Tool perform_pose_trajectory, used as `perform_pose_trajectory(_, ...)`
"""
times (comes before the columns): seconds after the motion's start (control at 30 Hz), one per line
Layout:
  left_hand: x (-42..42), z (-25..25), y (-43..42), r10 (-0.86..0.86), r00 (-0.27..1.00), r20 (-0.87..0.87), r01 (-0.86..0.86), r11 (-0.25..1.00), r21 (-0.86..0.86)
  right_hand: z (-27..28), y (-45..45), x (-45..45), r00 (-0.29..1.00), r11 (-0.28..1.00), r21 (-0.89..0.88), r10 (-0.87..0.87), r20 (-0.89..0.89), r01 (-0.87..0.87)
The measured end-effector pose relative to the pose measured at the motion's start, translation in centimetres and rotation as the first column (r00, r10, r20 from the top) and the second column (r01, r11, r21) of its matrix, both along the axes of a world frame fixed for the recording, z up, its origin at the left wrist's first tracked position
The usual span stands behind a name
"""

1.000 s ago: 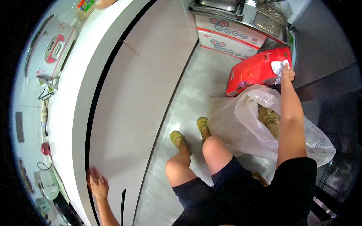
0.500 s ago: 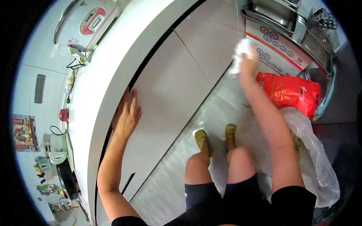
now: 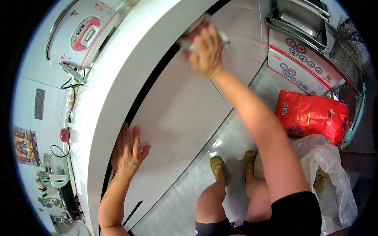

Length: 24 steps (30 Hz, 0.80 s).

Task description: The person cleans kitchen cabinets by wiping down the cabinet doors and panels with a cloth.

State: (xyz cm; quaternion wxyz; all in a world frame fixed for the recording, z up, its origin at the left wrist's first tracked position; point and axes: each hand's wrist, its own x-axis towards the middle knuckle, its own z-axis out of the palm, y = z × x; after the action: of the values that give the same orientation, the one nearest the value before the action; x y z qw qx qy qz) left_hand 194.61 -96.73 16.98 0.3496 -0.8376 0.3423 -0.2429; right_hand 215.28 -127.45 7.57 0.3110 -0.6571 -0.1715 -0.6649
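Note:
My right hand [image 3: 206, 53] presses a crumpled cloth [image 3: 191, 39], smeared by motion and pale with a reddish part, against the top of the white cabinet front [image 3: 173, 114]. The cloth lies by the dark gap [image 3: 154, 80] under the countertop [image 3: 118, 59]. Lower down along the same gap, my left hand [image 3: 128, 155] rests on the cabinet front with its fingers spread. Its fingertips reach up to the gap, partly out of sight under the counter edge.
A rice cooker [image 3: 80, 33] stands on the counter, with cords behind it. To the right are printed cartons [image 3: 293, 67] under metal trays [image 3: 301, 19], a red bag [image 3: 311, 116] and a clear plastic sack [image 3: 334, 169] on the floor [image 3: 193, 177].
My right hand has swung up and left with the cloth, from beside the cartons to the cabinet's top edge. My left hand stays at the gap, its thumb spread wider. The view has shifted slightly.

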Motion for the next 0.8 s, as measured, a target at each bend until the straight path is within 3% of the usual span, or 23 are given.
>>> perform_pose_trajectory(0.1, -0.3, 0.1, -0.2, 0.015, 1.0, 0.007, -0.015, 1.0, -0.002, -0.5, -7.6, 6.7, 0.987, 0.981, 0.111, -0.155, -0.036, 0.158)
perform_pose_trajectory(0.17, -0.2, 0.3, -0.4, 0.016, 1.0, 0.027, -0.016, 1.0, 0.013, -0.3, -12.6, 10.2, 0.914, 0.961, 0.11, -0.202, -0.353, 0.255)
perform_pose_trajectory(0.27, -0.2, 0.4, -0.5, -0.011, 0.997, 0.073, 0.013, 0.999, -0.031, 2.1, -15.0, 10.2, 0.847, 0.938, 0.317, 0.055, -0.529, 0.137)
perform_pose_trajectory(0.3, -0.1, 0.1, -0.5, -0.023, 0.996, 0.09, 0.029, 0.998, -0.06, 1.0, -15.2, 11.8, 0.822, 0.966, 0.142, -0.1, -0.561, 0.215)
perform_pose_trajectory(0.37, 0.0, -1.1, 0.9, 0.007, 0.987, 0.159, 0.009, 0.995, -0.102, 3.1, -9.7, 5.4, 0.943, 0.955, 0.295, 0.073, -0.324, 0.027)
perform_pose_trajectory(0.4, 0.2, -1.5, 1.1, 0.021, 0.981, 0.191, 0.003, 0.992, -0.125, 2.8, -7.3, 3.5, 0.972, 0.977, 0.211, 0.08, -0.22, -0.033)
perform_pose_trajectory(0.43, 0.2, -1.4, 0.7, 0.002, 0.972, 0.237, 0.036, 0.987, -0.157, 2.0, -4.7, 1.9, 0.953, 0.972, 0.205, 0.163, -0.256, -0.112)
perform_pose_trajectory(0.47, 0.1, -1.4, 0.5, 0.039, 0.967, 0.253, 0.005, 0.985, -0.171, 1.3, -1.6, -0.2, 0.983, 0.987, 0.157, 0.07, -0.17, -0.043)
perform_pose_trajectory(0.53, -0.1, -1.9, 0.0, 0.121, 0.951, 0.284, -0.063, 0.977, -0.204, 1.0, 2.0, -4.4, 0.94, 0.972, 0.161, 0.208, -0.27, -0.169)
perform_pose_trajectory(0.63, 0.5, -2.6, -2.7, 0.104, 0.916, 0.388, 0.025, 0.949, -0.313, 1.9, -0.5, -4.7, 0.919, 0.952, 0.066, 0.306, -0.248, -0.299)
perform_pose_trajectory(0.73, 1.7, -4.3, -3.2, 0.123, 0.855, 0.504, 0.085, 0.925, -0.371, 0.0, -4.0, 0.5, 0.981, 0.995, -0.041, 0.081, -0.176, -0.09)
perform_pose_trajectory(0.8, 2.1, -5.0, -3.5, 0.132, 0.81, 0.571, 0.131, 0.908, -0.397, -0.6, -7.4, 4.5, 0.998, 0.999, 0.018, -0.028, -0.053, 0.029)
